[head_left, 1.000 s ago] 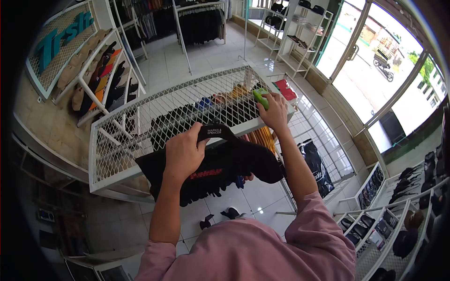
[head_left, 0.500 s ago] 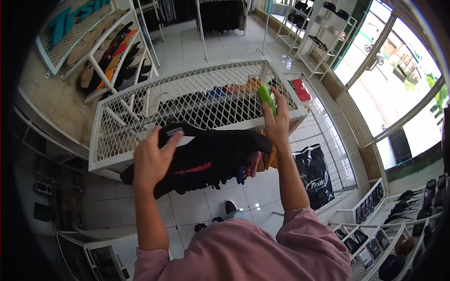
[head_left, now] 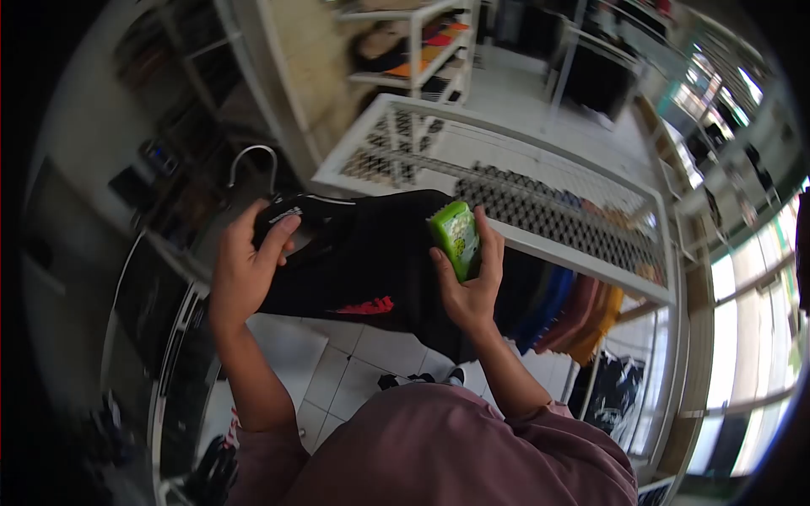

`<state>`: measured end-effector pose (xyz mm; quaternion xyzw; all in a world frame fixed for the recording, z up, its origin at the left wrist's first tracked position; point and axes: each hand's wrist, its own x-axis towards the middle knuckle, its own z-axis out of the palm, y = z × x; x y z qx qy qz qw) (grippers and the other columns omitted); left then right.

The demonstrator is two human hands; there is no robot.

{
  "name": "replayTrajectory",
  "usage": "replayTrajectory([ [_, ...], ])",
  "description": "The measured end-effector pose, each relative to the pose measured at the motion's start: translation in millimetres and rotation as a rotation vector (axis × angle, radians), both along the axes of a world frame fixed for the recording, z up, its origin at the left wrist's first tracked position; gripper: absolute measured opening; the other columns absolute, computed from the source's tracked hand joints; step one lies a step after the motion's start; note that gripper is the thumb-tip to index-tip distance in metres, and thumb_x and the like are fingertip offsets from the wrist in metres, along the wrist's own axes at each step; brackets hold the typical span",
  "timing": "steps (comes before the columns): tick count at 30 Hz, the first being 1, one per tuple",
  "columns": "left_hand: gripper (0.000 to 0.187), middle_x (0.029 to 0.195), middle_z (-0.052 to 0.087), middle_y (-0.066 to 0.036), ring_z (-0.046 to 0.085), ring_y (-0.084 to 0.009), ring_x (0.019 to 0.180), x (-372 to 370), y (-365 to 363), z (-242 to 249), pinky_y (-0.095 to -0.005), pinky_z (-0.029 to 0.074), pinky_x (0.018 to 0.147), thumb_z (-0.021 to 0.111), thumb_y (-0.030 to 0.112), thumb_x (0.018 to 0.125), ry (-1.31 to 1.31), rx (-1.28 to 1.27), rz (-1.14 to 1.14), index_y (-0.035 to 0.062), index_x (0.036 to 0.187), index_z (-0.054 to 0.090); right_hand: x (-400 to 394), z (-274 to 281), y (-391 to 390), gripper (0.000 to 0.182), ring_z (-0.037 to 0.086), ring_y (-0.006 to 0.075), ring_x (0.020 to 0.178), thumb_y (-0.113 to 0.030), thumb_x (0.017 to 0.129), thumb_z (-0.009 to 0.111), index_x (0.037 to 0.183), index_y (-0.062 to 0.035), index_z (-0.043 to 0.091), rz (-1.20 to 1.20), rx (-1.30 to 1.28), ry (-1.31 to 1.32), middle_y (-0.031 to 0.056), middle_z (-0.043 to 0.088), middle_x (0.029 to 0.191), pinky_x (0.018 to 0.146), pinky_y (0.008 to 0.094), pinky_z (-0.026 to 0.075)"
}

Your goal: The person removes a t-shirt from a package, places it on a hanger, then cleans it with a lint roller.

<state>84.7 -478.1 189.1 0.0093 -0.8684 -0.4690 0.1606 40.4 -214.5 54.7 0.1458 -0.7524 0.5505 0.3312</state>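
Note:
A black T-shirt (head_left: 371, 253) with a red print hangs sideways in front of me. My left hand (head_left: 245, 261) is closed on its collar, fingers and thumb pinching the fabric near the white neck label. Just above that hand rises the metal hook of a hanger (head_left: 253, 152). In my right hand (head_left: 474, 282) is a palm-sized green block (head_left: 458, 239) with a pale patterned face, gripped between thumb and fingers. It overlaps the shirt's shoulder side in this view.
A white rack with a mesh top (head_left: 540, 181) stands beyond the shirt. Dark, blue, pink and yellow garments (head_left: 582, 312) hang beneath its near edge. Shelves with caps (head_left: 422, 51) are behind it. Glass doors (head_left: 734, 337) are at the right.
My view has swung left. My right hand has brought the green block from over the rack to beside the shirt. The shirt is raised and the hanger hook now shows.

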Motion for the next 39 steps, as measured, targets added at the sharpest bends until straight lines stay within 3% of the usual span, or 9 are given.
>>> replayTrajectory([
  [5,0.034,0.071,0.058,-0.014,0.051,-0.0156,0.063,33,-40,-25,-0.0346,0.043,0.061,0.068,0.031,0.099,0.064,-0.175,0.253,-0.0024,0.106,0.063,-4,-12,-89,0.068,0.058,0.0350,0.113,-0.012,0.081,0.083,0.138,0.0027,0.050,0.249,-0.026,0.141,0.0210,0.056,0.123,0.098,0.0418,0.047],
  [9,0.033,0.073,0.056,-0.001,0.049,-0.0070,0.068,49,-56,-43,-0.0269,0.040,0.061,0.066,0.030,0.101,0.016,-0.124,0.262,-0.0022,0.103,0.062,-7,-15,-143,0.076,0.060,0.0404,0.109,-0.015,0.078,0.086,0.142,0.0041,0.048,0.282,0.080,0.317,0.0237,0.058,0.123,0.095,0.0447,0.050],
  [11,0.037,0.073,0.063,-0.013,0.059,-0.0215,0.067,56,-64,-49,-0.0345,0.045,0.066,0.066,0.033,0.099,-0.034,-0.032,0.367,-0.0041,0.100,0.063,-31,-36,-149,0.074,0.059,0.0415,0.110,-0.017,0.081,0.084,0.141,0.0053,0.047,0.152,0.094,0.348,0.0248,0.058,0.123,0.097,0.0463,0.048],
  [15,0.038,0.070,0.057,-0.005,0.050,-0.0118,0.065,73,-85,-58,-0.0304,0.041,0.062,0.066,0.037,0.099,-0.149,0.057,0.492,-0.0015,0.100,0.066,-73,-79,-132,0.068,0.058,0.0422,0.113,-0.017,0.086,0.081,0.140,0.0069,0.047,-0.020,0.009,0.049,0.0258,0.056,0.126,0.099,0.0474,0.046],
  [16,0.034,0.067,0.045,0.006,0.038,-0.0044,0.057,73,-89,-64,-0.0244,0.030,0.051,0.066,0.038,0.100,-0.093,0.087,0.464,0.0039,0.100,0.065,-74,-81,-127,0.067,0.057,0.0418,0.114,-0.017,0.088,0.081,0.140,0.0075,0.046,-0.083,0.008,-0.019,0.0258,0.055,0.126,0.099,0.0470,0.046],
  [24,0.034,0.066,0.047,0.004,0.039,-0.0049,0.054,46,-77,-46,-0.0245,0.030,0.049,0.066,0.040,0.100,-0.119,0.305,0.416,0.0065,0.098,0.062,-35,-62,-188,0.077,0.060,0.0395,0.109,-0.005,0.062,0.085,0.131,0.0007,0.052,0.300,0.039,0.530,0.0205,0.062,0.123,0.094,0.0478,0.049],
  [29,0.036,0.066,0.048,0.004,0.041,-0.0046,0.056,31,-76,-34,-0.0230,0.031,0.049,0.066,0.042,0.100,-0.063,0.320,0.389,0.0066,0.096,0.063,16,-129,-199,0.071,0.061,0.0298,0.109,-0.019,0.071,0.084,0.134,-0.0031,0.056,0.916,0.588,0.456,0.0110,0.062,0.124,0.092,0.0427,0.049],
  [35,0.031,0.062,0.042,0.007,0.031,-0.0005,0.046,44,-70,-41,-0.0211,0.022,0.041,0.064,0.041,0.102,-0.083,0.403,0.366,0.0105,0.099,0.059,-25,-45,-154,0.073,0.061,0.0407,0.106,-0.017,0.072,0.084,0.134,0.0041,0.053,0.346,0.066,0.581,0.0245,0.061,0.121,0.092,0.0461,0.051],
  [39,0.031,0.063,0.042,0.007,0.031,-0.0003,0.046,44,-57,-45,-0.0208,0.022,0.041,0.063,0.040,0.103,-0.082,0.382,0.344,0.0103,0.099,0.059,-102,-30,-122,0.067,0.057,0.0429,0.115,-0.021,0.087,0.079,0.138,0.0085,0.047,0.042,0.117,0.354,0.0273,0.057,0.127,0.100,0.0489,0.046],
])
